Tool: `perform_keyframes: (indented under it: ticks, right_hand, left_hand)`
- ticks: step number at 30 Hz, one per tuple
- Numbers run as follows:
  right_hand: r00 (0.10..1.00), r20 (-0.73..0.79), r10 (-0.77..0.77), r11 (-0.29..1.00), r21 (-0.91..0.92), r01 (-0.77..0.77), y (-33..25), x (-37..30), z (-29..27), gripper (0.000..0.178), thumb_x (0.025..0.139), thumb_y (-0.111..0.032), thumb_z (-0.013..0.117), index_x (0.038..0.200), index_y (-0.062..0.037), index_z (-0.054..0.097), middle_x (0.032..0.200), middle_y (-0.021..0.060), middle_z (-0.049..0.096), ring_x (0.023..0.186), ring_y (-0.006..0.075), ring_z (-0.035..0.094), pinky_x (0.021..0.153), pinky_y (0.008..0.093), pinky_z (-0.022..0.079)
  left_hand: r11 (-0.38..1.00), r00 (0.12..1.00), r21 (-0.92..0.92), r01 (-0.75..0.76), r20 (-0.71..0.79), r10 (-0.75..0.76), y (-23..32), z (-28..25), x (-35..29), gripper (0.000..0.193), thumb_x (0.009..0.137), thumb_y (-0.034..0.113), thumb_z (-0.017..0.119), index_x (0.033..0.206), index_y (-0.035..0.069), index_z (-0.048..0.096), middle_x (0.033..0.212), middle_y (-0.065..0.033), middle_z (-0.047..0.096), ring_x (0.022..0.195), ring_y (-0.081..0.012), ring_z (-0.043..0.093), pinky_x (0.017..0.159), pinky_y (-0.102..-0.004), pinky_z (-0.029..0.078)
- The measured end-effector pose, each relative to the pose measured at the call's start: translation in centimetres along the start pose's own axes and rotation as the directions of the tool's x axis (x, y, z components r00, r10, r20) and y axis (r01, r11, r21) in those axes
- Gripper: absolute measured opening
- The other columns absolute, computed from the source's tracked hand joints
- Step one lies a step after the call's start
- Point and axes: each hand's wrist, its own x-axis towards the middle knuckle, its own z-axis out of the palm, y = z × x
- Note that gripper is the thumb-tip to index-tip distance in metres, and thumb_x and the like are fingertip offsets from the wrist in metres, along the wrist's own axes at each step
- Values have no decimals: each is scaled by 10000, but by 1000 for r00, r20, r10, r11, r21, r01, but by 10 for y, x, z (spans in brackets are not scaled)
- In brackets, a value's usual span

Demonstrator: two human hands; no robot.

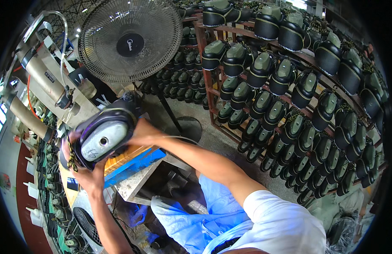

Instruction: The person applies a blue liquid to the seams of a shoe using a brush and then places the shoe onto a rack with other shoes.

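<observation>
A black shoe upper point(122, 111) is stretched over a last whose grey top point(98, 146), with a round hole in it, faces me. My left hand point(91, 174) grips it from the near left side, beside yellow-and-black laces point(72, 161) that hang at that end. On its right side my right hand point(142, 134) is closed around the upper, with most of the fingers hidden behind it. Both hands hold the shoe up above a yellow surface on a blue box point(139, 166). Some motion blur softens the shoe's edges.
A large stand fan point(130, 44) stands just beyond the shoe. Red racks point(203, 55) full of lasted shoes fill the right. Tan cylinders point(44, 76) with hoses rise at the left. More shoes point(56, 201) line the left edge, near a black grille point(86, 224).
</observation>
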Motion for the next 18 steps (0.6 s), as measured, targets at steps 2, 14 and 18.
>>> perform_keyframes:
  ticks: [2,14,18]
  right_hand:
    - [984,150,101,785,595,-171,-30,-35,-37,1005,771,-613,858,1493,0,521,1521,197,557,1431,296,512,1189,425,397]
    - [827,-560,54,453,752,479,-54,-93,-214,696,1007,-300,736,1586,-95,409,1532,82,555,1411,229,530,1203,453,418]
    - [652,-756,49,456,598,659,-55,-22,-306,561,1003,-416,742,1428,-120,528,1415,56,605,1331,191,550,1168,472,419]
  left_hand:
    - [972,944,85,-220,269,190,25,-5,28,816,643,160,922,1364,25,565,1295,-157,680,1353,-345,569,1257,-548,305]
    - [853,853,-487,190,512,103,81,242,147,499,1006,98,677,1487,25,562,1403,-165,677,1209,-222,676,1086,-366,491]
    - [968,927,-212,-130,321,195,117,347,197,656,961,352,775,1470,-11,577,1365,-196,684,1232,-218,654,1076,-365,487]
